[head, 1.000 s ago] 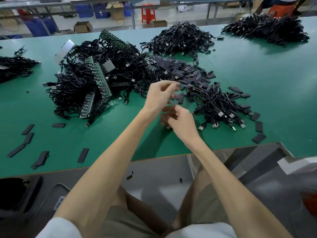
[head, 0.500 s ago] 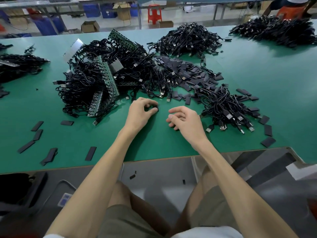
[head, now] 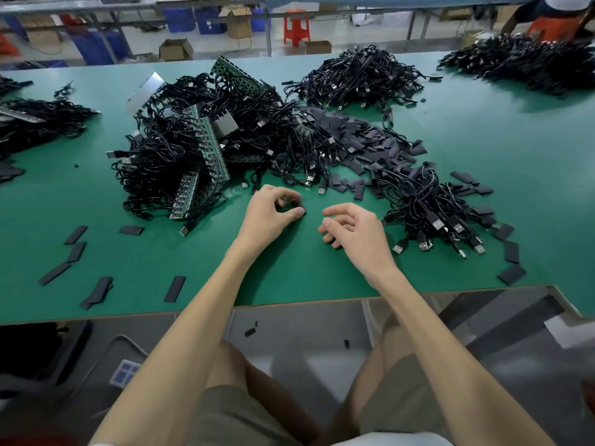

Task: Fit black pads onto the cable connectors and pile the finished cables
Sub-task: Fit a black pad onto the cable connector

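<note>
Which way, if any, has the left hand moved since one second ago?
Yes. The left hand has come down toward the near table edge, away from the pile of black pads.

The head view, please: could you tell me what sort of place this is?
Most likely a factory assembly floor: heaps of black cables and loose black pads lie on a long green table, with blue bins and cardboard boxes on the floor behind.

Red stool (head: 297,25), cardboard box (head: 175,49) and blue bins (head: 96,48) on the floor beyond the green table (head: 483,156).
</note>
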Demonstrator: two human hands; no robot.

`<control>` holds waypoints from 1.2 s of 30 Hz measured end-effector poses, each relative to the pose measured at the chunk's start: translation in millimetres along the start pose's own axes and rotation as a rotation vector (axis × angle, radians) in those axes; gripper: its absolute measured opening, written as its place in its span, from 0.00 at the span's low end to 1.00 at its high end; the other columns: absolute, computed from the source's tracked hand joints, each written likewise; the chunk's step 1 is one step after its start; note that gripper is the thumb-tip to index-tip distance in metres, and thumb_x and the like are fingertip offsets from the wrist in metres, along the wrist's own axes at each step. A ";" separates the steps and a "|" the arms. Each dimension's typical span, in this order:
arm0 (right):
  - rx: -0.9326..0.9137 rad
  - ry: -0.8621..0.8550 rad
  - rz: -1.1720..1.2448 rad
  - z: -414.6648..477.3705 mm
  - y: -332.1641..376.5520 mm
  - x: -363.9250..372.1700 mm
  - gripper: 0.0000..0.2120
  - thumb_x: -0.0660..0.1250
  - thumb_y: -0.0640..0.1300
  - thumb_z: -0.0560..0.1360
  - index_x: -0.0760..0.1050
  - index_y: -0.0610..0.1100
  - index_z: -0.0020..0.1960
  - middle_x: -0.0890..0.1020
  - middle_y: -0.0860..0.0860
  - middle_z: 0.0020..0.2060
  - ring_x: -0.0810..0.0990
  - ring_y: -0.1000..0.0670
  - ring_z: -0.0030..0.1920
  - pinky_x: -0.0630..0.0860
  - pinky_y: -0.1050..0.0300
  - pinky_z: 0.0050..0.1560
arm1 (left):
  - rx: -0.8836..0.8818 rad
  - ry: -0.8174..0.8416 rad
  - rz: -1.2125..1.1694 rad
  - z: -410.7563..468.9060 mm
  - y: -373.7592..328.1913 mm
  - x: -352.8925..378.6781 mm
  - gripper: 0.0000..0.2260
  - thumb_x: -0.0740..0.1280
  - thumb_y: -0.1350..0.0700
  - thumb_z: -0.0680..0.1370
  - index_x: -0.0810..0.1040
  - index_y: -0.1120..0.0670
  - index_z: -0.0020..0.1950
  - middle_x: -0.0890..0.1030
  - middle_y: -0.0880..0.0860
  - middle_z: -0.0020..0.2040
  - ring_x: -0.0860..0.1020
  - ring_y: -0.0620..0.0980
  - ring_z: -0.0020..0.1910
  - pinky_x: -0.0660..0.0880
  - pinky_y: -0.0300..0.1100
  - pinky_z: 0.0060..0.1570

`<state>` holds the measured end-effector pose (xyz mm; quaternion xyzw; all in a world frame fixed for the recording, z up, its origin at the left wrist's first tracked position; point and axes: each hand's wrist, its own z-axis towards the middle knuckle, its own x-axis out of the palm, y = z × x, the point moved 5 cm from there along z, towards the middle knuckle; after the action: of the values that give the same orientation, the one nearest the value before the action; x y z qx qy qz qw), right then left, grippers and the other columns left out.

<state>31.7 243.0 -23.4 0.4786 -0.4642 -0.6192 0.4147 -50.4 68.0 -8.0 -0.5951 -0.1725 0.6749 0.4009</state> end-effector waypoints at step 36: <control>0.003 -0.060 0.030 3.1 0.3 -6.4 0.13 0.67 0.55 0.82 0.82 0.46 0.51 0.87 0.55 0.41 0.84 0.57 0.42 0.77 0.62 0.41 | -0.078 -0.269 -0.421 -86.8 -56.0 25.0 0.08 0.73 0.56 0.78 0.75 0.48 0.49 0.80 0.39 0.43 0.78 0.41 0.44 0.76 0.51 0.55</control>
<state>29.9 249.6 -21.4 0.4534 -0.4845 -0.6265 0.4089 50.8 100.1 -5.0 -0.4658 -0.3701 0.6426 0.4828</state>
